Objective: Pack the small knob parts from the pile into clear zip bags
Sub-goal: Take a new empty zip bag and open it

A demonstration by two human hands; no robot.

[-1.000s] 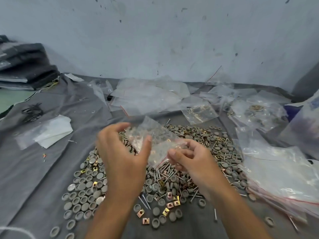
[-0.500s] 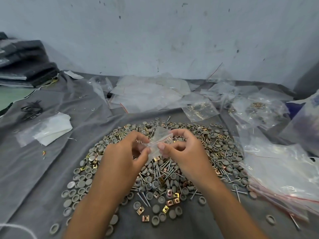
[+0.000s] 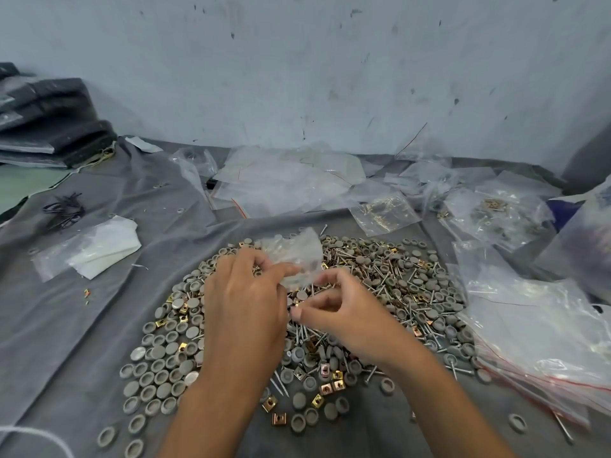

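Note:
A wide pile of small grey knob parts [image 3: 165,355], mixed with screws and gold square clips, covers a grey cloth [image 3: 66,325]. Over the middle of the pile I hold a small crumpled clear zip bag [image 3: 297,252]. My left hand [image 3: 244,305] pinches the bag's lower left part between thumb and fingertips. My right hand [image 3: 347,312] is beside it with fingers curled. Its index finger meets the bag's lower edge, and its thumb sticks out to the left below. What is inside the bag is too blurred to tell.
Empty clear bags [image 3: 287,183] lie heaped at the back by the wall. A bag of gold parts [image 3: 383,213] and a stack of red-striped zip bags [image 3: 545,332] are on the right. A white folded bag [image 3: 99,249] and black ties [image 3: 62,209] lie left.
Both hands have lowered the bag from chest height toward the pile and drawn closer together. The bag is now more crumpled and smaller between the fingers.

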